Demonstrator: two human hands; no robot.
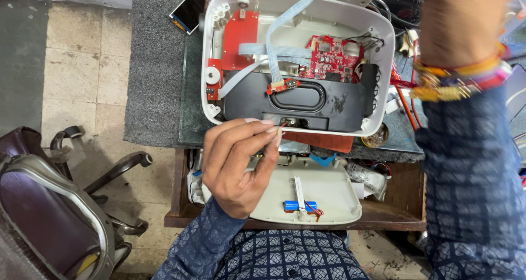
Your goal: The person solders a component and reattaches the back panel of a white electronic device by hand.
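Left hand (236,165) pinching red wire (280,128) beside opened white casing (383,72).

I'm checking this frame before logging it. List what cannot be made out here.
- Right hand, head view: fingers cut off by the top edge; whether it holds anything cannot be told.
- Thin wire pinched in the left hand: too small to see where it ends.
- Red circuit board in the opened white casing: parts too small to identify.
- Drawer contents: mostly hidden by the grey cover.

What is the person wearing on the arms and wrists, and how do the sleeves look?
Both arms wear dark blue sleeves with a small pale lattice pattern. The left hand is bare, with no ring or band visible. The right hand is out of view; its wrist carries bracelets of red, orange and yellow threads.
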